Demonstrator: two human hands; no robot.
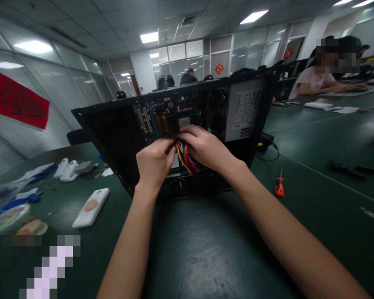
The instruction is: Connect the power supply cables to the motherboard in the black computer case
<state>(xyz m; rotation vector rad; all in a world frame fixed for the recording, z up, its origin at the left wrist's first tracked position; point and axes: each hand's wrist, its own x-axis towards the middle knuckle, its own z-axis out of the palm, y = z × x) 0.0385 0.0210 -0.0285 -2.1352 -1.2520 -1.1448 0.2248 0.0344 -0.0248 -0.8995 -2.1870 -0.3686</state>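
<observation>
An open black computer case [112,133] lies on a dark green table [205,249], its motherboard [162,116] and power supply [246,108] showing. Both my hands reach inside it. My left hand [154,162] is closed around a bundle of coloured wires [185,160]. My right hand [205,147] is curled over the top of the same bundle, its fingertips pinching near the motherboard. The connector at the wires' end is hidden under my fingers.
An orange-handled screwdriver [279,186] lies to the right of the case. A white phone [92,207], white and blue items [65,169] and a plate [6,218] sit at the left. A seated person [318,79] works at the far right; black tools [345,169] lie nearby.
</observation>
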